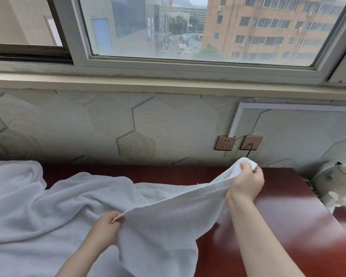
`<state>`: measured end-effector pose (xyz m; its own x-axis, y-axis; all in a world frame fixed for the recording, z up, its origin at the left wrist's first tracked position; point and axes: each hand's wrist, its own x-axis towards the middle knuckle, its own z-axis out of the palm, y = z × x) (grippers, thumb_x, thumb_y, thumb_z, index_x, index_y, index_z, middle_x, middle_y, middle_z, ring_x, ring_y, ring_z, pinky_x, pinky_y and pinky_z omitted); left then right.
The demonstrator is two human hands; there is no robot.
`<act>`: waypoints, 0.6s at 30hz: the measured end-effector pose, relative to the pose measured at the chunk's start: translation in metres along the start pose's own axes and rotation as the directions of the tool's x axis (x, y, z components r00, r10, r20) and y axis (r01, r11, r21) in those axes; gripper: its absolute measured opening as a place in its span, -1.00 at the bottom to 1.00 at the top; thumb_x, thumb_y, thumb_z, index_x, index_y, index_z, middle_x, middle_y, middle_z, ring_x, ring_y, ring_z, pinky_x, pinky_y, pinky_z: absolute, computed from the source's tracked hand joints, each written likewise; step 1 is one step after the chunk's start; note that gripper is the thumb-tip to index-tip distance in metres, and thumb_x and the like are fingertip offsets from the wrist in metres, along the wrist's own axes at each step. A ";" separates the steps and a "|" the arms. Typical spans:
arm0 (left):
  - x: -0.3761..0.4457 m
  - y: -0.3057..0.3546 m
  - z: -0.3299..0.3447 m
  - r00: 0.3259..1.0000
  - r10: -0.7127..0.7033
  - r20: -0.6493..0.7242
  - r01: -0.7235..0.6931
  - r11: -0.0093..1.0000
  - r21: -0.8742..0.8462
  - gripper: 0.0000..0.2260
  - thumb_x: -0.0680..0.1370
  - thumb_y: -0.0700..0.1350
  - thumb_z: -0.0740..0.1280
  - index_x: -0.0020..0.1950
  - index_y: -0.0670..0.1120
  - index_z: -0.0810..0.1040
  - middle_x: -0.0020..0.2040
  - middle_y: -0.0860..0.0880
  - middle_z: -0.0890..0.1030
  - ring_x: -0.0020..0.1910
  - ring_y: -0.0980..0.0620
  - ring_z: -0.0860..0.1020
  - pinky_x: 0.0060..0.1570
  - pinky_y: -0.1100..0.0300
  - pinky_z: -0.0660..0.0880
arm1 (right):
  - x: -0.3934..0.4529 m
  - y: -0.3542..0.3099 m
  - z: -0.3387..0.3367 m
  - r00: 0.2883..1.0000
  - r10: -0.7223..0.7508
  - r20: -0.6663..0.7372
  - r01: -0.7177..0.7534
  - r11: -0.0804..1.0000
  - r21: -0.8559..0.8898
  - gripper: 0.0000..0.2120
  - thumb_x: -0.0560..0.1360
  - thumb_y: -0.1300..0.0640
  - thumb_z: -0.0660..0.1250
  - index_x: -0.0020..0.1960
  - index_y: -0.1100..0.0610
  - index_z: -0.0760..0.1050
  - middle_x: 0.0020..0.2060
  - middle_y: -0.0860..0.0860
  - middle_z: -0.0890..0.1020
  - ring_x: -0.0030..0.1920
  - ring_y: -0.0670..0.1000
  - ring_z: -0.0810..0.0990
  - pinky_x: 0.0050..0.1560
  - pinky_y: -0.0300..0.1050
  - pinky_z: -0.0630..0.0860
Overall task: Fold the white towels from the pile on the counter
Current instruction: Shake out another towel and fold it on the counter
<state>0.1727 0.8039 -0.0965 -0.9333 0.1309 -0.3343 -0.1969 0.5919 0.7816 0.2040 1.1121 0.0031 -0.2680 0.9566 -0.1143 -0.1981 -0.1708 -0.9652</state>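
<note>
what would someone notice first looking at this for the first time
Most likely the white towel stretched taut between the two hands: the left hand pinches its near edge, the right hand lifts a corner above the dark red counter. Behind, a wide window shows a street and brick building.

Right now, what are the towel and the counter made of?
The white towel looks like soft cotton terry: its surface is fuzzy and it sags between the left hand and right hand. The counter looks like glossy reddish wood or wood-look laminate, since it reflects window light.
</note>
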 end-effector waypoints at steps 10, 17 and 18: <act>-0.023 0.000 -0.051 0.988 -0.128 -0.089 0.113 0.982 -0.153 -0.79 0.21 0.08 0.31 -0.33 -0.05 0.54 -0.31 0.08 0.58 -0.20 -0.01 0.54 -0.18 0.10 0.39 | -0.151 0.031 0.066 0.581 -0.303 0.755 0.454 0.891 0.008 -0.92 0.54 0.05 0.21 -0.13 0.00 0.40 -0.45 -0.12 0.36 -0.42 -0.11 0.30 -0.34 -0.05 0.31; -0.014 -0.008 -0.155 0.989 -0.047 0.143 0.141 0.620 -0.772 -0.55 0.59 0.17 0.11 0.19 -0.11 0.59 0.12 -0.21 0.64 0.08 -0.19 0.59 -0.02 -0.02 0.49 | -0.273 0.087 0.094 -0.083 0.131 0.988 0.680 0.733 -0.040 -0.84 0.53 0.04 0.23 0.11 -0.07 0.40 -0.35 -0.18 0.44 -0.25 -0.15 0.42 -0.17 -0.11 0.40; -0.007 -0.012 -0.170 0.980 -0.047 0.193 0.176 0.654 -0.735 -0.46 0.52 0.30 0.16 0.21 -0.09 0.57 0.11 -0.19 0.65 0.09 -0.17 0.60 -0.02 0.04 0.51 | -0.286 0.097 0.097 -0.126 0.191 0.973 0.692 0.720 -0.052 -0.79 0.49 0.06 0.23 0.13 -0.08 0.39 -0.29 -0.18 0.46 -0.19 -0.12 0.44 -0.14 -0.14 0.39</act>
<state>0.1302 0.6609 -0.0139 -0.8474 0.2540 -0.4663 -0.5143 -0.1743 0.8397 0.1697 0.7986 -0.0347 -0.9220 -0.3826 0.0589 -0.2789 0.5511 -0.7864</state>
